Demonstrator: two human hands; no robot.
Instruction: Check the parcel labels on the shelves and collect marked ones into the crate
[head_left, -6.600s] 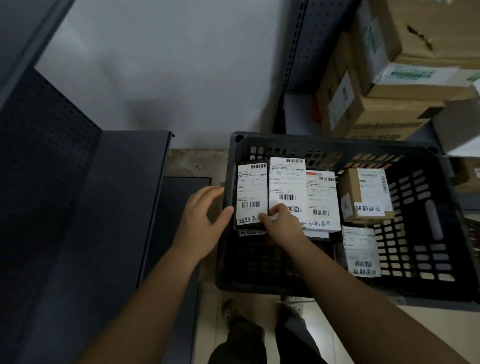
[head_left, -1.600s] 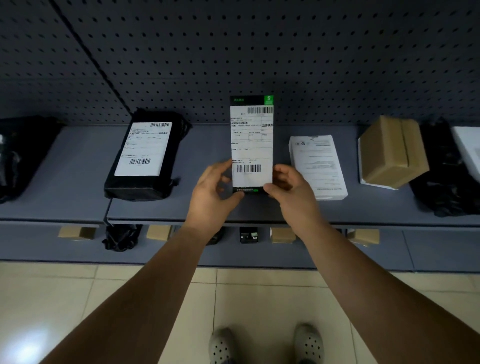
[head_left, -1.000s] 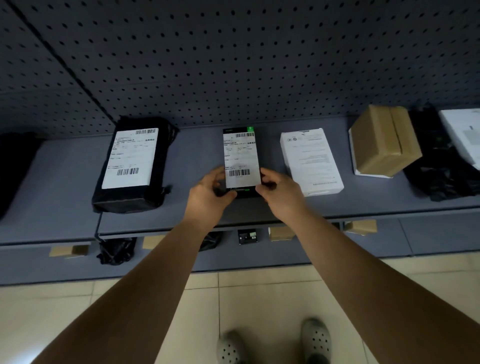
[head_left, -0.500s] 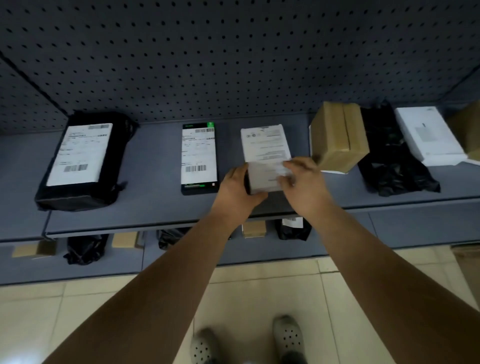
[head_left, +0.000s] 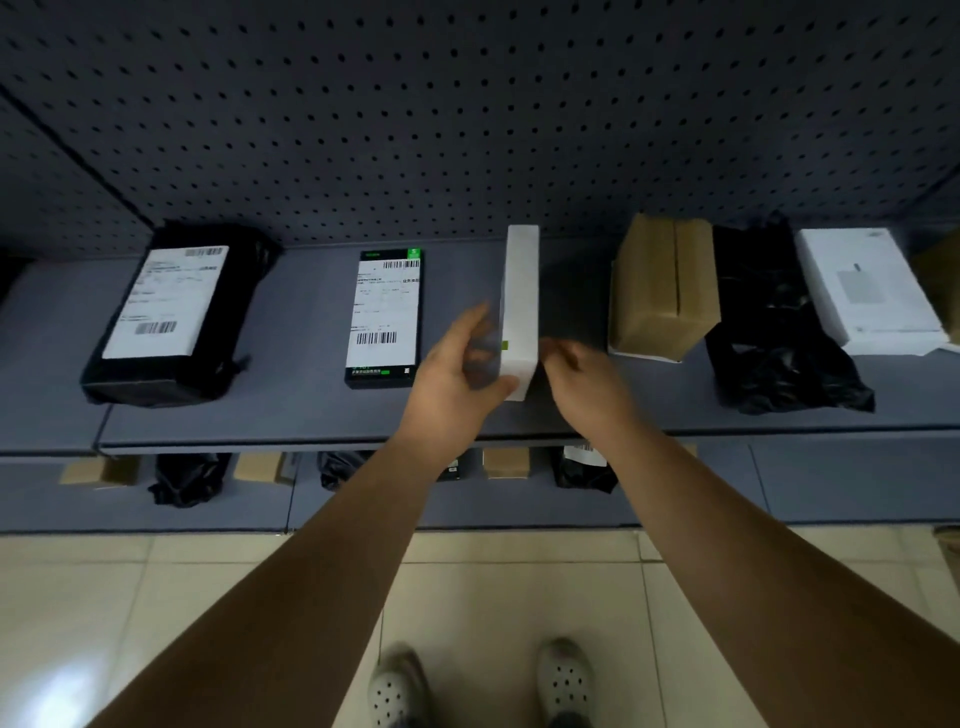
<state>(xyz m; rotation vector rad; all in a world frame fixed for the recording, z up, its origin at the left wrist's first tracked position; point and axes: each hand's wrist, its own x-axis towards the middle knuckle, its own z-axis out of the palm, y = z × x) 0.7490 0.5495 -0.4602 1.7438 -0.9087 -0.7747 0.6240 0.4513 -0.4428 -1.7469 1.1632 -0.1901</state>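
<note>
white box: tipped up on its long edge at mid-frame, over the front half of the shelf
left grip: left hand is grasping the box's near left corner, thumb under it
right grip: right hand sits just beside the box's right side; too blurry, can't tell if it's clenched or touching
room: bare shelf strip between the box and the brown carton right of it; green-edged parcel close on the left
hidden: box's label face is turned away, crate isn't in frame
</note>
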